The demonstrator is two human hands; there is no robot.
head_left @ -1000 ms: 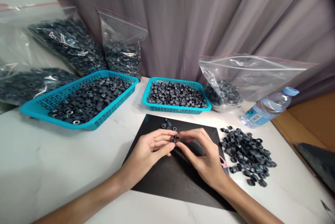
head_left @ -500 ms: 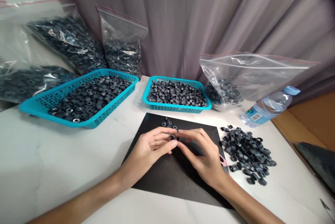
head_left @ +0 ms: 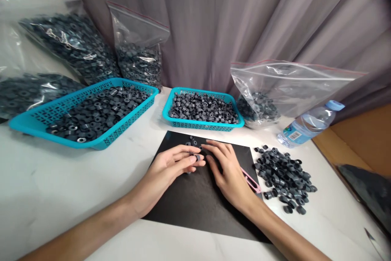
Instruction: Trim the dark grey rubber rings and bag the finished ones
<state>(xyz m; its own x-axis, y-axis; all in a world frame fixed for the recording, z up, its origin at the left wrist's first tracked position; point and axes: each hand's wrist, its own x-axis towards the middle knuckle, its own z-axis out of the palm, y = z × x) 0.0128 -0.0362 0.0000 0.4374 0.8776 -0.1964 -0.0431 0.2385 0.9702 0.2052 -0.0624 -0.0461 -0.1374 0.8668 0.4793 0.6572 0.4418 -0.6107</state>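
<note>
My left hand is closed over the black mat, pinching a small dark grey plastic ring between thumb and fingers. Other bits partly hidden by its fingers are too small to make out. Close beside it, my right hand hovers with thumb and fingers apart, and no piece shows between them. Just beyond the fingertips, several loose grey rings lie near the mat's far edge. A pink cutter rests at the mat's right side, partly behind my right hand.
A heap of grey rings lies right of the mat. Behind are a left blue basket and a smaller blue basket, both filled with grey pieces. Zip bags, another bag and a water bottle stand around.
My right hand has drawn apart from the left, its fingers opening. The ring stays in my left hand. More of the pink cutter shows, and the view has shifted slightly.
</note>
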